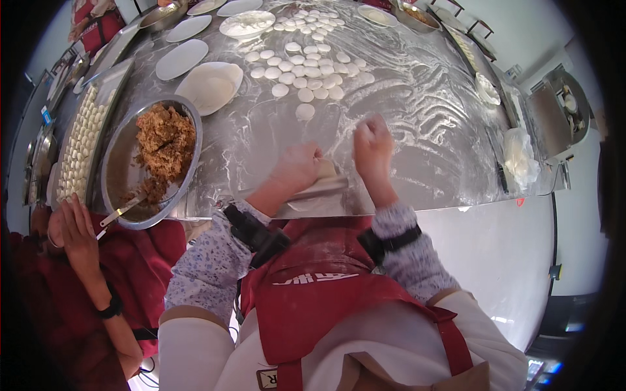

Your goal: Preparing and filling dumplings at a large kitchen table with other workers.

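My left hand (297, 166) is low over the floured metal table, near its front edge. Its curled fingers are at a pale piece of dough (326, 169). A blurred greyish bar (320, 186), possibly a rolling pin, lies just below the dough, partly behind my left wrist. To the right, my right hand (374, 141) is raised in a loose fist and blurred; whether anything is inside it is hidden. Beyond both hands, several flattened dough rounds (305, 111) are spread on the flour.
Left of me, a steel bowl (111, 161) holds brown filling (166, 139) and a spatula (116, 215). A co-worker's hand (78, 232) is beside a tray of dumplings (80, 146). White plates (181, 59) and a flour bowl (247, 24) stand farther back. A plastic bag (519, 159) lies at right.
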`<state>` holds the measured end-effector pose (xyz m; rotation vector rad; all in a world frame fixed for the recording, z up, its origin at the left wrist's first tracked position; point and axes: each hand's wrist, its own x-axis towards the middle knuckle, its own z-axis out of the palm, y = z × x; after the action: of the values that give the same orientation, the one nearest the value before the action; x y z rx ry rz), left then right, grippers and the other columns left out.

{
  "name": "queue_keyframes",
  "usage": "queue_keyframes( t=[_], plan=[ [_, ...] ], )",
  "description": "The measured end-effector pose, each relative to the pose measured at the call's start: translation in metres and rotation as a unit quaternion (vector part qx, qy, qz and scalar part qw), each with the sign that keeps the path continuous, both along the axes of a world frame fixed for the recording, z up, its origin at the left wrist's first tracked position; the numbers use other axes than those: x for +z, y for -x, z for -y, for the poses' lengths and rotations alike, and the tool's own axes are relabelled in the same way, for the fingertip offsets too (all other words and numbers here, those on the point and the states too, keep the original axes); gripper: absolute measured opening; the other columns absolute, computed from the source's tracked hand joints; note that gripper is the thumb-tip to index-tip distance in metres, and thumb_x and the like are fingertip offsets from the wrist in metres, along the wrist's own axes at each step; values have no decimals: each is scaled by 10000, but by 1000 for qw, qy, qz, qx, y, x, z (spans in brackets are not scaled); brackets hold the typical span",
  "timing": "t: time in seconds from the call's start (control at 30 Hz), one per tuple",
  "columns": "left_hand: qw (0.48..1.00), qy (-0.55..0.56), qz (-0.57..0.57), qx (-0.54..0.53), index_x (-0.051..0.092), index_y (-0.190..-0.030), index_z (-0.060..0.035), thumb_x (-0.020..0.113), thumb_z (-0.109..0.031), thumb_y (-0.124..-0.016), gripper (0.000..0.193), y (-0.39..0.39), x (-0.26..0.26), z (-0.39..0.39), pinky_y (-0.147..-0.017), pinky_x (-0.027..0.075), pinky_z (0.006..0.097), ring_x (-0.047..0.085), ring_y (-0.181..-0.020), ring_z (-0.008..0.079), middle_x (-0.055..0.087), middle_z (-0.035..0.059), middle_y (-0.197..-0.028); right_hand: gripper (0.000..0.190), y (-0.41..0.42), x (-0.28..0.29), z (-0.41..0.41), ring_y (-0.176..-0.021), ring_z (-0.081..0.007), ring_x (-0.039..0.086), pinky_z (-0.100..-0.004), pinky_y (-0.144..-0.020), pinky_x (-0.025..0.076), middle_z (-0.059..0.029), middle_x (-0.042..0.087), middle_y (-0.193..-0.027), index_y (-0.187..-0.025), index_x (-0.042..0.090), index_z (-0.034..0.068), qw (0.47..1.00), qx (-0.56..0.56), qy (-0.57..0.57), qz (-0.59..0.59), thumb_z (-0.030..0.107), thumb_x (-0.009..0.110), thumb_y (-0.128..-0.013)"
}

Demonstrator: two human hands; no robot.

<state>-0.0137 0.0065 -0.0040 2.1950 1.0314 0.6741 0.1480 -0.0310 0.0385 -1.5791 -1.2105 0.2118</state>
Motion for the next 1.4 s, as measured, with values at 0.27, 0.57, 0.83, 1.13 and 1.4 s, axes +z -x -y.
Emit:
queue_keyframes(
  t=[0.27, 0.57, 0.83, 1.13, 1.4],
  plan=[
    [995, -28, -88, -34, 607, -890, -41, 543, -171, -798, 172, -13, -3, 3, -719, 477, 417, 612, -783, 352, 629, 184, -802, 108, -7, -11, -4, -641, -377, 550, -412, -607, 437, -197, 554, -683, -769, 514, -5, 999, -26, 2, 18, 101, 495, -759],
    [999, 46, -8, -11, 617, -890, -46, 566, -199, -782, 194, -20, 12, 15, -739, 473, 420, 605, -797, 357, 626, 198, -826, 103, -4, -6, -11, -652, -243, 568, -341, -633, 450, -157, 563, -694, -812, 524, -2, 998, 2, 33, -49, 88, 476, -798],
    [989, 133, 62, 1, 608, -1007, -65, 565, -248, -834, 255, 15, 11, -27, -790, 471, 384, 600, -864, 257, 622, 126, -929, 71, -6, -13, 31, -645, -161, 514, -302, -646, 438, -90, 533, -681, -795, 509, 6, 990, 22, 19, -135, 64, 468, -794],
    [724, 377, 504, 281, 369, -1268, 34, 472, -182, -913, 428, 61, 16, -85, -917, 463, 322, 553, -1064, 223, 518, 132, -1202, 80, -4, 0, 16, -647, -185, 564, -323, -647, 456, -110, 570, -681, -795, 530, 11, 997, 15, 11, -77, 78, 486, -788],
    [979, -105, -169, 41, 615, -976, -96, 521, -115, -806, 195, -21, 22, -75, -869, 432, 402, 562, -997, 303, 600, 127, -1058, 76, -2, -2, 14, -646, -195, 562, -319, -654, 456, -120, 569, -687, -789, 530, 11, 994, 18, 23, -104, 80, 498, -785]
  ],
)
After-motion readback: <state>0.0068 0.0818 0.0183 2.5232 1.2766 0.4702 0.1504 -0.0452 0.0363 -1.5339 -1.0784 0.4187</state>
